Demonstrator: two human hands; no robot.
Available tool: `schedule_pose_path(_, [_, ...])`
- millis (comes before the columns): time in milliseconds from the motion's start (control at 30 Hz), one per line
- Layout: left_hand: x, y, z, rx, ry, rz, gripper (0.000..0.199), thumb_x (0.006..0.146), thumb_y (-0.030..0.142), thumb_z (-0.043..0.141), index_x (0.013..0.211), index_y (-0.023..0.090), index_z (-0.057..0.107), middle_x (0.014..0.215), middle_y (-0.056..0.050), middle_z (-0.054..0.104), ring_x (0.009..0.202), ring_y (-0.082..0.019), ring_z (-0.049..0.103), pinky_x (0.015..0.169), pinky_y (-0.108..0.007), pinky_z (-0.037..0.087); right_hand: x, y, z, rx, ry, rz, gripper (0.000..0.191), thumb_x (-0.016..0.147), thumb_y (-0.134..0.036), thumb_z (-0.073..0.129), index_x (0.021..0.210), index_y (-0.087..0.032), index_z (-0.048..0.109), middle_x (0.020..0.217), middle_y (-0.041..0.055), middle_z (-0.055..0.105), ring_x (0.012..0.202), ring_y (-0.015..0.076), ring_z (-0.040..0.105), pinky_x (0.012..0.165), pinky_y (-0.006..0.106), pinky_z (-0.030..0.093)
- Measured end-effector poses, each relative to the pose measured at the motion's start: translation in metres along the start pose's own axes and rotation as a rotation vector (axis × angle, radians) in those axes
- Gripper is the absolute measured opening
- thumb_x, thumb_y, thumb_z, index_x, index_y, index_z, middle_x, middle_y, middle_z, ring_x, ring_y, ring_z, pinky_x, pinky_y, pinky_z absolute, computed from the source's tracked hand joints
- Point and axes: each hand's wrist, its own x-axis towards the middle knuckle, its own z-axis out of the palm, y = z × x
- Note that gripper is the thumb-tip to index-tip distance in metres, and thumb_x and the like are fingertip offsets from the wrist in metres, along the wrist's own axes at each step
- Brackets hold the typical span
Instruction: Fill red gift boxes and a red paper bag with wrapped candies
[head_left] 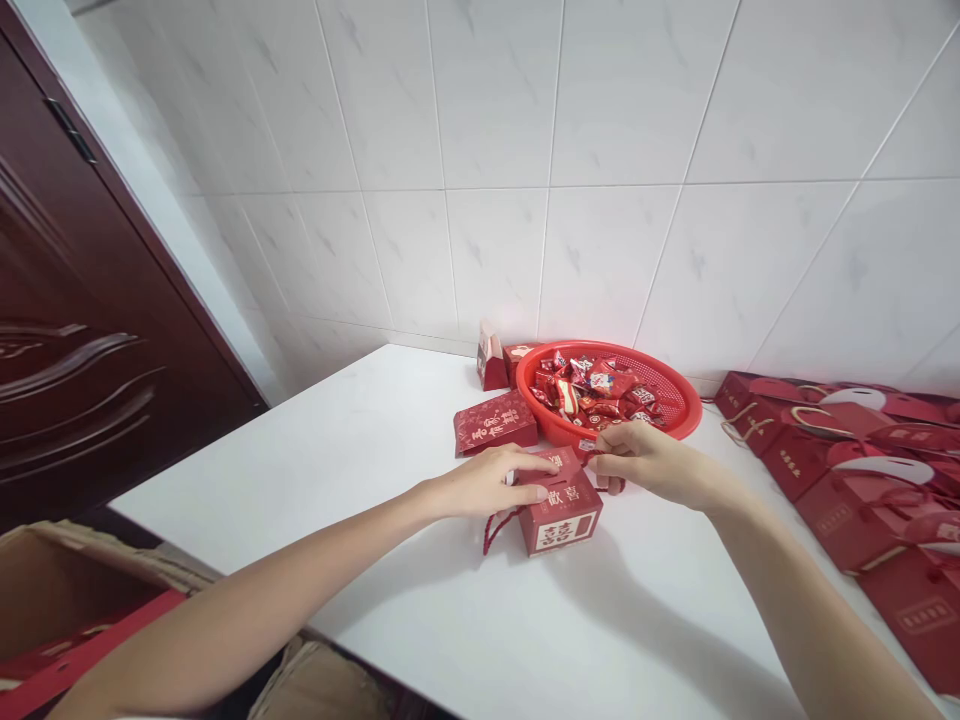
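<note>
A small red gift box [561,505] with white Chinese characters and a cream front panel stands on the white table. My left hand [491,482] holds it from the left, thumb and index finger stretched over its top. The other left fingers are partly hidden. At the box's right side, my right hand [634,460] is closed in a pinch on a dark red cord [600,487]. A loop of cord [499,528] hangs out on the left of the box. Just behind, a red basket [686,405] holds many wrapped candies [600,385].
Another red box [495,422] lies left of the basket, and a small upright box [491,360] stands by the wall. Rows of red boxes [817,475] fill the right side. A cardboard carton [64,560] sits below the table's left edge [217,573].
</note>
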Motion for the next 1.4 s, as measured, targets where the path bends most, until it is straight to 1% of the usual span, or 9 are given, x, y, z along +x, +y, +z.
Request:
schedule_pose_path(167, [0.001, 0.002, 0.0, 0.0, 0.007, 0.03, 0.044, 0.092, 0.042, 0.06, 0.134, 0.028, 0.062, 0.129, -0.006, 0.066, 0.114, -0.024, 0.061, 0.1, -0.034, 0.045, -0.004, -0.003, -0.002, -0.07, -0.008, -0.021, 0.024, 0.076, -0.033, 0.058, 0.06, -0.02, 0.045, 0.061, -0.0009, 0.056, 0.064, 0.014, 0.052, 0.059, 0.027, 0.038])
schedule_pose_path(333, [0.002, 0.002, 0.001, -0.002, 0.009, 0.015, 0.046, 0.092, 0.044, 0.06, 0.134, 0.028, 0.062, 0.132, -0.007, 0.064, 0.119, -0.025, 0.059, 0.1, -0.033, 0.045, -0.004, -0.002, -0.001, -0.153, -0.027, -0.015, 0.023, 0.079, -0.032, 0.055, 0.061, -0.019, 0.048, 0.063, 0.0002, 0.058, 0.065, 0.0142, 0.055, 0.059, 0.026, 0.039])
schedule_pose_path(567, [0.002, 0.002, 0.002, -0.011, 0.004, 0.017, 0.047, 0.091, 0.044, 0.06, 0.135, 0.029, 0.061, 0.134, -0.005, 0.064, 0.118, -0.025, 0.06, 0.099, -0.033, 0.046, -0.002, 0.004, 0.004, -0.24, -0.117, -0.037, 0.024, 0.082, -0.03, 0.054, 0.063, -0.019, 0.047, 0.067, -0.0004, 0.053, 0.068, 0.0163, 0.061, 0.059, 0.027, 0.042])
schedule_pose_path(700, [0.002, 0.003, 0.001, -0.01, -0.004, 0.006, 0.047, 0.091, 0.043, 0.06, 0.135, 0.026, 0.061, 0.136, -0.006, 0.063, 0.119, -0.025, 0.06, 0.1, -0.034, 0.046, 0.0, 0.008, 0.005, -0.302, -0.238, -0.089, 0.025, 0.087, -0.033, 0.052, 0.067, -0.018, 0.051, 0.07, 0.0008, 0.055, 0.066, 0.0143, 0.056, 0.057, 0.026, 0.041])
schedule_pose_path(800, [0.002, 0.004, 0.001, 0.031, -0.007, 0.026, 0.046, 0.093, 0.042, 0.059, 0.135, 0.024, 0.061, 0.134, -0.007, 0.064, 0.119, -0.025, 0.059, 0.102, -0.035, 0.045, 0.001, 0.008, 0.005, -0.362, -0.302, -0.154, 0.026, 0.088, -0.031, 0.051, 0.066, -0.018, 0.05, 0.068, -0.0002, 0.053, 0.061, 0.0117, 0.049, 0.055, 0.025, 0.037])
schedule_pose_path(900, [0.001, 0.004, 0.001, 0.05, 0.0, 0.047, 0.045, 0.093, 0.042, 0.058, 0.135, 0.024, 0.061, 0.133, -0.007, 0.064, 0.118, -0.025, 0.06, 0.101, -0.034, 0.045, 0.001, 0.008, 0.004, -0.391, -0.319, -0.205, 0.025, 0.087, -0.027, 0.051, 0.064, -0.018, 0.044, 0.063, -0.0029, 0.045, 0.057, 0.0094, 0.039, 0.052, 0.025, 0.031])
schedule_pose_path(967, [0.001, 0.004, 0.001, 0.039, 0.006, 0.045, 0.045, 0.093, 0.043, 0.058, 0.135, 0.025, 0.061, 0.135, -0.006, 0.063, 0.119, -0.025, 0.059, 0.102, -0.034, 0.045, 0.001, 0.007, 0.004, -0.398, -0.325, -0.215, 0.025, 0.085, -0.024, 0.051, 0.062, -0.019, 0.043, 0.062, -0.0036, 0.043, 0.056, 0.009, 0.036, 0.052, 0.025, 0.029])
schedule_pose_path(1133, [0.001, 0.002, 0.002, 0.023, 0.005, 0.033, 0.046, 0.093, 0.044, 0.058, 0.136, 0.026, 0.06, 0.137, -0.006, 0.062, 0.122, -0.025, 0.058, 0.103, -0.034, 0.044, 0.002, 0.005, 0.006, -0.426, -0.314, -0.22, 0.025, 0.085, -0.023, 0.051, 0.062, -0.019, 0.042, 0.062, -0.0038, 0.043, 0.056, 0.0092, 0.036, 0.052, 0.025, 0.028])
schedule_pose_path(1400, [0.001, 0.002, 0.002, 0.022, -0.004, 0.0, 0.048, 0.093, 0.048, 0.057, 0.136, 0.026, 0.06, 0.137, -0.007, 0.062, 0.122, -0.026, 0.058, 0.102, -0.034, 0.045, 0.004, 0.005, 0.005, -0.432, -0.342, -0.256, 0.026, 0.086, -0.02, 0.049, 0.061, -0.019, 0.041, 0.06, -0.004, 0.043, 0.055, 0.009, 0.036, 0.051, 0.025, 0.028])
